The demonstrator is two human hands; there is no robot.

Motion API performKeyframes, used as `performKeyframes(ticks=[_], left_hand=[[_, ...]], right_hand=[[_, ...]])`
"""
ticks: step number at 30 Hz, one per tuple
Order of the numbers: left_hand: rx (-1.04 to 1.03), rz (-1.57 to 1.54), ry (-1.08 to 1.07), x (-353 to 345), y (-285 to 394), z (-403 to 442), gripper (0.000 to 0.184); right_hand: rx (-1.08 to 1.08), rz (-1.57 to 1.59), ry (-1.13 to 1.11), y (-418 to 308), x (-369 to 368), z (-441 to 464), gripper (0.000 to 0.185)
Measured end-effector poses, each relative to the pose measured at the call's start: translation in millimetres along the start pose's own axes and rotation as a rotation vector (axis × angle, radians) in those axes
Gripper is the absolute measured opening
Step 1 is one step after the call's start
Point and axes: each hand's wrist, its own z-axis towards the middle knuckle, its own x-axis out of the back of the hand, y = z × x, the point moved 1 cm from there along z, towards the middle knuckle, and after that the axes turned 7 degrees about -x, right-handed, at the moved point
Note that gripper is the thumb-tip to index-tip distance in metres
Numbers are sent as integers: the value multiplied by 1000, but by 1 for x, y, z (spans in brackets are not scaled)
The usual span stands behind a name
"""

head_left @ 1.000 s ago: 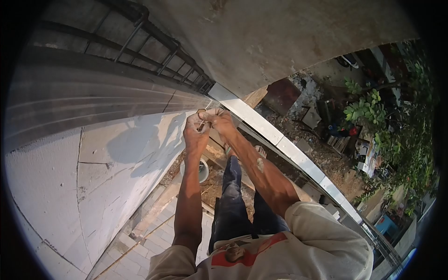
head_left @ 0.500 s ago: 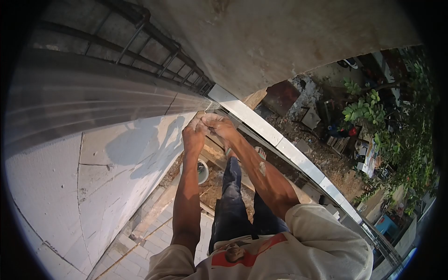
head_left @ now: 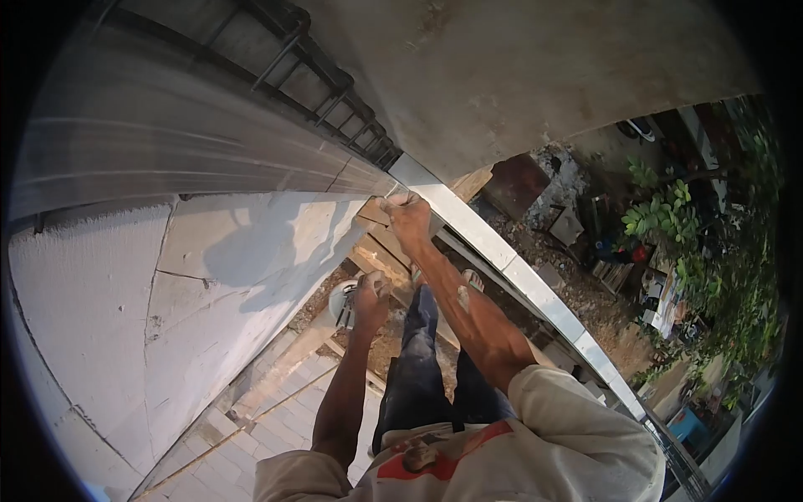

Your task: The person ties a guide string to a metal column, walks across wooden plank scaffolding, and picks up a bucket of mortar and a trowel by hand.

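Head view: right hand bent-fingered beside far end of white beam; left hand loosely curled near bucket; cannot tell what either pinches; overreaching could upset balance

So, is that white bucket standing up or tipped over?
Standing up: we look down into the white bucket's open top, though the left hand hides part of it.

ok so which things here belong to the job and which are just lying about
Likely the job's:
- white wall, its far end near the right hand
- bucket, beside the left hand in this view

Apparently just lying about:
- blue object, lower right
- reddish-brown panel beyond the pale beam
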Motion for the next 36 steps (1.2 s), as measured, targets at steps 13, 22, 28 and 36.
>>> performKeyframes(ticks=[13,22,28,36], left_hand=[[209,8,-444,-33,-60,-114,35],[34,204,-407,-20,-70,-113,23],[-13,225,-304,-3,-77,-97,28],[69,151,-132,-14,-21,-137,27]], right_hand=[[68,-87,-62,6,-6,16,38],[2,-372,-386,65,100,-67,27],[-187,-759,-511,127,275,-152,21],[-23,-1195,-412,182,498,-142,16]])
